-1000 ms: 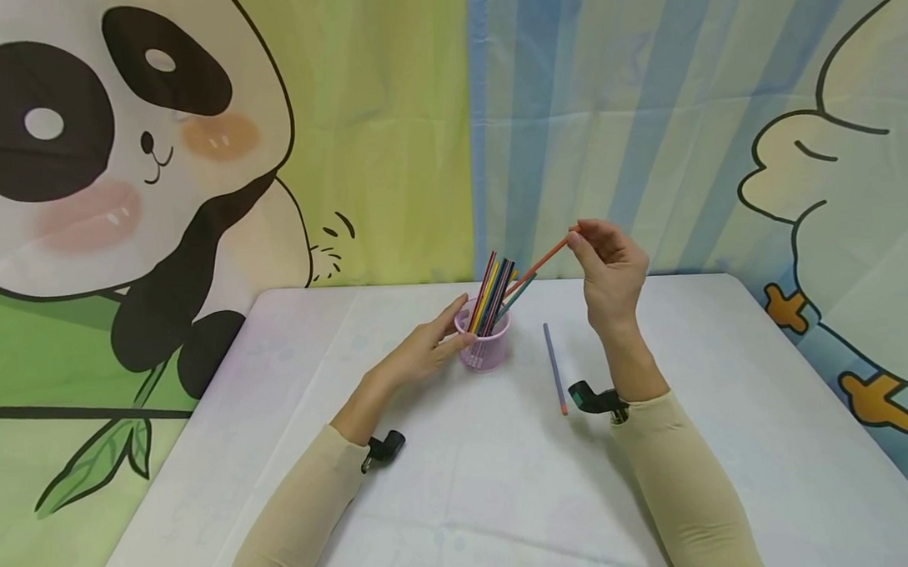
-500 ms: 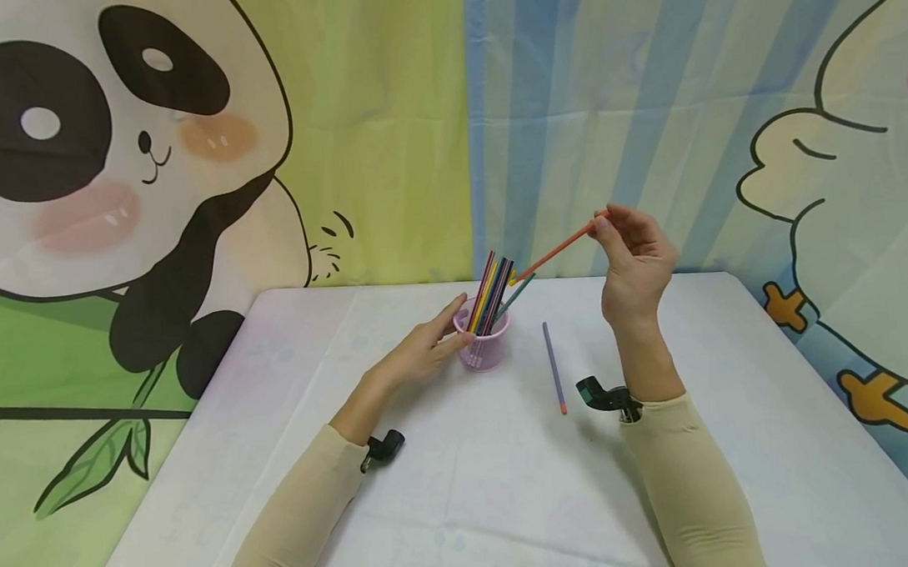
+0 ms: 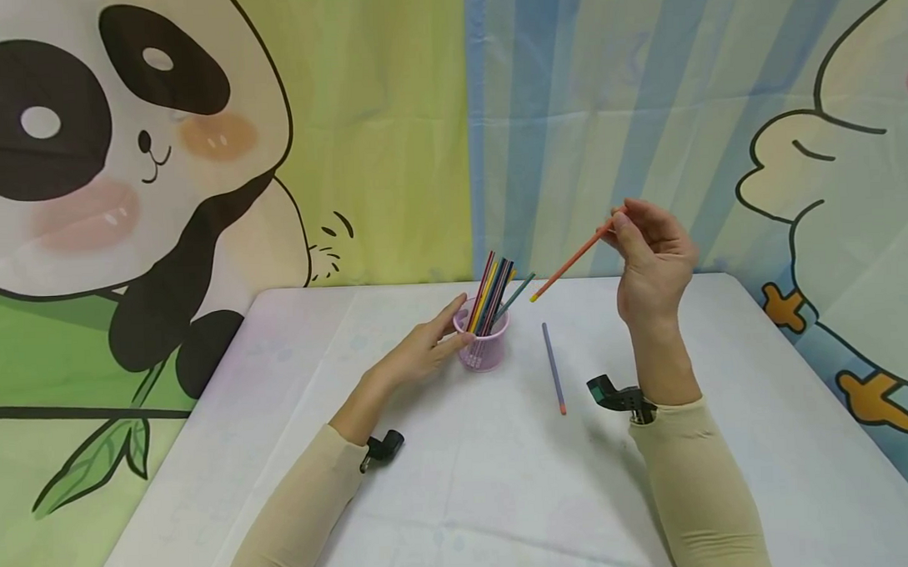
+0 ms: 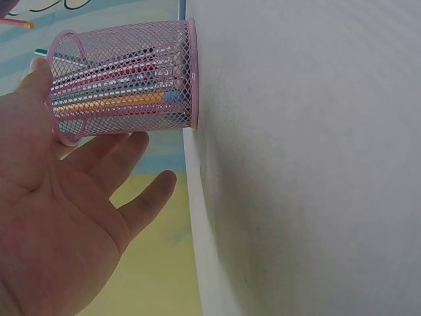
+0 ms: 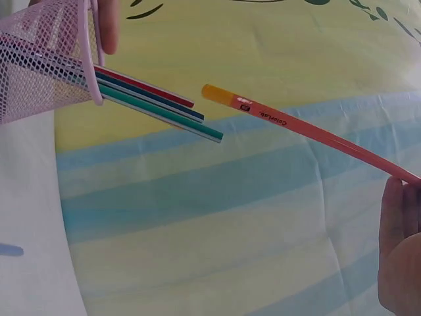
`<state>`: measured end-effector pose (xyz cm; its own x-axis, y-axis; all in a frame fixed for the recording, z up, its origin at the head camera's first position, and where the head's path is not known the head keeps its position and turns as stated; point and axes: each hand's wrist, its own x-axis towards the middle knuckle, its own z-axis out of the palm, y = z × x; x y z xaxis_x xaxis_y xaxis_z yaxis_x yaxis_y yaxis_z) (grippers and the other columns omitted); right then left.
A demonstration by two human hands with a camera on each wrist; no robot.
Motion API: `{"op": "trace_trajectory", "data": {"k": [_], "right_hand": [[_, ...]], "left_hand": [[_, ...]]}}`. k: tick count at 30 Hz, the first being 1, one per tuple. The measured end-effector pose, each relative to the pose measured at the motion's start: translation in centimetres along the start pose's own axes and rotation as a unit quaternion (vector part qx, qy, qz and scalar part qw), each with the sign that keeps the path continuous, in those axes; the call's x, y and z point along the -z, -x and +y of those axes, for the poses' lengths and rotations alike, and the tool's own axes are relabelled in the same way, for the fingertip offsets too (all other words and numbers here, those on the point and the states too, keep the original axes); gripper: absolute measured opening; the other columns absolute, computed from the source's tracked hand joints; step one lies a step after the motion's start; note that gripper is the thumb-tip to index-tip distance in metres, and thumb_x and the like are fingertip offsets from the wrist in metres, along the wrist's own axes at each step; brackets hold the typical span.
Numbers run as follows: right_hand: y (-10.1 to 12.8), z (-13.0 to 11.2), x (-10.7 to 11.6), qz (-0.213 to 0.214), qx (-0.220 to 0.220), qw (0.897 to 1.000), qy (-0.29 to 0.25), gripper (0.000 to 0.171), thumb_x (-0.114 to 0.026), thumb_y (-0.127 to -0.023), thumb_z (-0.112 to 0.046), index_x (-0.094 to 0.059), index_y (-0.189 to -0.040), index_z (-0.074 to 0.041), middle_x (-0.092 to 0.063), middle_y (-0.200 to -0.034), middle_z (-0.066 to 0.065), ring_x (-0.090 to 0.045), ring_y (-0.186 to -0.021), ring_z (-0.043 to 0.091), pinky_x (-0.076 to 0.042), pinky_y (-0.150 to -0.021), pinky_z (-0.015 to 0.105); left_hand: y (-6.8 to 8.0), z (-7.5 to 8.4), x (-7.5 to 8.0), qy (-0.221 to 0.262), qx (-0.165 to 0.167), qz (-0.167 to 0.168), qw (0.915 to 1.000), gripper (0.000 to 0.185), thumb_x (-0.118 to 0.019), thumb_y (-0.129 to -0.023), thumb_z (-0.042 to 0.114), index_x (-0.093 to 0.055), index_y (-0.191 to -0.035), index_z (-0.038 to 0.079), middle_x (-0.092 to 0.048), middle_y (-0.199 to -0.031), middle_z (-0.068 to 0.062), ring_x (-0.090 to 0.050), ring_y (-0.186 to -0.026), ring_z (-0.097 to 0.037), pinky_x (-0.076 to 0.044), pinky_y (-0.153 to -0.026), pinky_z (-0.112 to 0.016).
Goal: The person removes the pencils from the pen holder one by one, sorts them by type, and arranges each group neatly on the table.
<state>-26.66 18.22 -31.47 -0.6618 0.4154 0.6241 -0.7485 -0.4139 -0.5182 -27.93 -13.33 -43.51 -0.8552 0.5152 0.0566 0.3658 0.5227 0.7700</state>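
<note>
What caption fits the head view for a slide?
Right hand pinches an orange pencil clear of the pink mesh cup, steadied by the left hand.

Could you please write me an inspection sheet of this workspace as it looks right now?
Surface: white table, covered with a pale cloth.
Job's things: orange pencil held in the air, clear of the pink mesh cup; the cup stands upright with a bundle of coloured pencils in it.
Clutter: one grey-blue pencil lying flat on the table right of the cup.
Grips: right hand pinches the orange pencil's upper end; left hand rests its straight fingers against the cup's side.
Cables: nothing seen; black camera mounts sit at both wrists.
Surroundings: cartoon backdrop with a panda behind the table.
</note>
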Motion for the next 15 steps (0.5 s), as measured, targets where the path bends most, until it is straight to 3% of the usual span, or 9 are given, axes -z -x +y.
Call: {"op": "trace_trajectory", "data": {"k": [12,15], "right_hand": [[-0.2,0.5,1.7,-0.027,-0.029,0.998,0.055,0.032,-0.075,-0.089,0.011,-0.064,-0.116,0.024,-0.077,-0.094,0.014,-0.074,-0.074,0.021,-0.065,-0.075,0.030],[-0.4,0.6,1.9,-0.028,-0.043,0.998,0.048,0.032,-0.075,-0.088,0.011,-0.064,-0.115,0.024,-0.078,-0.094,0.015,-0.074,-0.074,0.022,-0.065,-0.075,0.030]], "left_hand": [[0.1,-0.2,-0.3,0.005,0.008,0.000,1.0000,0.073,-0.051,-0.104,0.061,-0.011,-0.164,0.050,-0.046,-0.162,-0.012,-0.044,-0.151,-0.027,-0.031,-0.126,-0.050],[0.0,-0.1,-0.2,0.006,0.007,0.002,1.0000,0.073,-0.051,-0.104,0.061,-0.011,-0.164,0.050,-0.045,-0.162,-0.012,-0.043,-0.151,-0.027,-0.031,-0.127,-0.049]]}}
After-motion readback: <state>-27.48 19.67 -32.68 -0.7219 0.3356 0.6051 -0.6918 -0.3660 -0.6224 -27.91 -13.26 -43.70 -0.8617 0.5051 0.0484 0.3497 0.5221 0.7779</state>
